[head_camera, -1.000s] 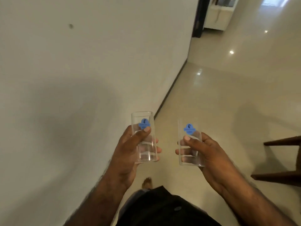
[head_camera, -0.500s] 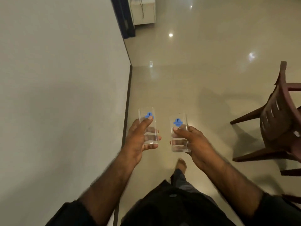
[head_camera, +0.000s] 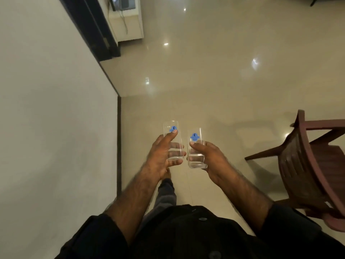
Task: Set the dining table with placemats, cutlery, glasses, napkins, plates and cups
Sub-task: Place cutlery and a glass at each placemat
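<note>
A glossy beige floor (head_camera: 214,86) fills most of the view, with small ceiling-light reflections scattered across it. To the left of the floor stands a plain pale wall (head_camera: 46,118), edged at its base by a dark skirting strip and ending at a corner where a dark door frame (head_camera: 89,28) runs up toward the top of the picture. Beyond that frame, at the far end of the floor, sits a white cabinet (head_camera: 128,21) with a cable hanging down its front. At the right side of the floor is a dark reddish-brown wooden chair (head_camera: 306,165), seen from above and partly cut off by the picture's edge. Over the floor, near the lower middle, a person in a dark buttoned shirt holds both forearms forward, and one foot shows on the floor below the hands. The left hand (head_camera: 160,157) is wrapped around the left glass (head_camera: 173,141), thumb lying up its near side and touching a blue sticker, fingers curled round the far side. The right hand (head_camera: 211,159) grips the right glass (head_camera: 196,148) the same way, thumb just under its own blue sticker. Both glasses are clear, upright tumblers carried in the air above the floor, just beside each other without touching, well to the left of the chair.
</note>
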`<state>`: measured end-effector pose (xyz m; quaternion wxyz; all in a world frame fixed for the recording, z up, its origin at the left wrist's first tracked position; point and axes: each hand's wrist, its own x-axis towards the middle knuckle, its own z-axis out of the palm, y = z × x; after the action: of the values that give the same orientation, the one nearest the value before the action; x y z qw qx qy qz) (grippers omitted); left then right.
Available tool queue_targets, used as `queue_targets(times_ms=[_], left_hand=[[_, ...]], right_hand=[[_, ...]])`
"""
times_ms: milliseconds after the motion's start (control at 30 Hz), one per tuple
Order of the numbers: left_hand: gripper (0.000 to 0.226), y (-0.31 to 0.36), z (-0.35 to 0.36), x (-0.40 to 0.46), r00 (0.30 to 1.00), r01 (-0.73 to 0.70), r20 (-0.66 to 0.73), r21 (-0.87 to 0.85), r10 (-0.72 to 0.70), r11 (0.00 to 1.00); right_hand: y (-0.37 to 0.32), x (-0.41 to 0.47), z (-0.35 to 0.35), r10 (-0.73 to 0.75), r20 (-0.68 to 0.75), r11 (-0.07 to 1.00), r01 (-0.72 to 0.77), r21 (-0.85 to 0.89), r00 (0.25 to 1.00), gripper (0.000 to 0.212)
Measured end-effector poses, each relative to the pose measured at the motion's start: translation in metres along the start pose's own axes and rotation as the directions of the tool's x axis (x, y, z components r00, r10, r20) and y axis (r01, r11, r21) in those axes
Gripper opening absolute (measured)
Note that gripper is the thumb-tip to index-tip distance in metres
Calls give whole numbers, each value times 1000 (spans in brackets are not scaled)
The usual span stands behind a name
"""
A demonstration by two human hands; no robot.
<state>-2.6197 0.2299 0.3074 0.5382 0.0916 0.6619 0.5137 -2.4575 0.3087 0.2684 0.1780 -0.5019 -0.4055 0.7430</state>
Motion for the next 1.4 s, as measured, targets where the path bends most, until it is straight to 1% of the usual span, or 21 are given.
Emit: queue_targets(times_ms=[133, 333, 467, 533, 667, 700, 800, 867, 933, 1000, 1100, 1233, 1300, 1400], left_hand=[[53, 46, 13, 83, 997, 8, 80, 27, -10, 1000], [51, 127, 39, 178, 982, 58, 173, 130, -81, 990], [54, 172, 79, 234, 964, 64, 240, 197, -112, 978], [55, 188, 107, 265, 957, 61, 263, 227, -121, 972], [56, 213, 181, 322, 943, 59, 297, 291, -149, 955], [56, 221, 203, 335, 940, 54, 307, 304, -151, 951], [57, 250, 271, 368, 926, 20, 346, 358, -152, 933], [55, 275, 314, 385, 916, -12, 376, 374, -140, 927], [55, 298, 355, 404, 909, -46, 400, 368, -114, 929], [57, 315, 393, 424, 903, -54, 415, 365, -110, 929], [59, 328, 446, 455, 886, -25, 437, 374, -152, 927], [59, 340, 523, 503, 839, -19, 499, 428, -219, 904], [58, 347, 568, 530, 805, -27, 541, 444, -244, 896], [58, 361, 639, 566, 740, -63, 608, 487, -286, 871]], right_hand=[[-38, 69, -6, -19, -85, 1000, 21, 23, 996, 55], [-118, 134, -7, -37, -194, 990, 63, 125, 980, 44], [-154, 170, -32, -28, -276, 969, 94, 229, 961, 40], [-172, 194, -50, -20, -303, 961, 102, 256, 953, 42], [-209, 249, -109, -39, -383, 927, 176, 330, 923, 57], [-220, 262, -127, -40, -396, 917, 191, 349, 917, 56], [-258, 296, -182, -37, -430, 890, 226, 397, 902, 43], [-285, 314, -216, -34, -442, 870, 244, 429, 896, 38], [-313, 330, -247, -54, -436, 875, 253, 413, 898, 35], [-340, 344, -277, -70, -446, 880, 266, 394, 892, 35], [-370, 362, -319, -70, -486, 866, 295, 403, 871, 43], [-394, 388, -377, -31, -571, 845, 327, 424, 821, 50], [-405, 404, -408, 3, -622, 836, 339, 431, 783, 49], [-426, 427, -452, 61, -700, 821, 363, 440, 711, 52]])
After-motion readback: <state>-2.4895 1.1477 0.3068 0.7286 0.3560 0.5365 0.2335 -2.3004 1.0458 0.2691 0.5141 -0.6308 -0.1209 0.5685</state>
